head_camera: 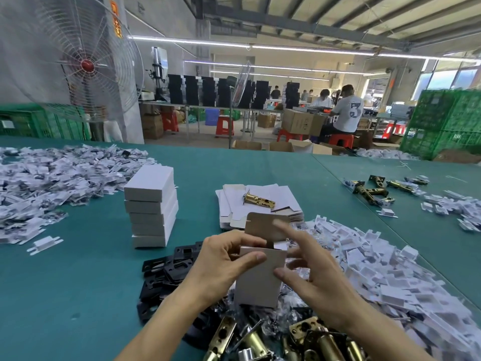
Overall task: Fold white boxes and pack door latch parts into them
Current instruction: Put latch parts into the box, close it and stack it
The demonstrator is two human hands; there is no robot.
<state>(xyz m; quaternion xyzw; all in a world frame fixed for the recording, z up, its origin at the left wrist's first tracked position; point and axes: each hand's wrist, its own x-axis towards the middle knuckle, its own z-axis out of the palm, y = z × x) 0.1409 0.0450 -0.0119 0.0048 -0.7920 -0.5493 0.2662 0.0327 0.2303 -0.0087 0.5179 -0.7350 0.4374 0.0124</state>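
My left hand grips a small white box held upright, thumb across its front. The top flap of the box stands open. My right hand is at the box's right side, thumb against its edge and index finger stretched up over the flap; the other fingers are blurred. A brass latch lies on a pile of flat box blanks. More brass latches lie below my hands. Folded white boxes stand in a stack at left.
Black plates lie left of my hands. White plastic inserts are heaped at right, and bagged small parts at far left. More latches lie at far right on the green table. A fan stands behind.
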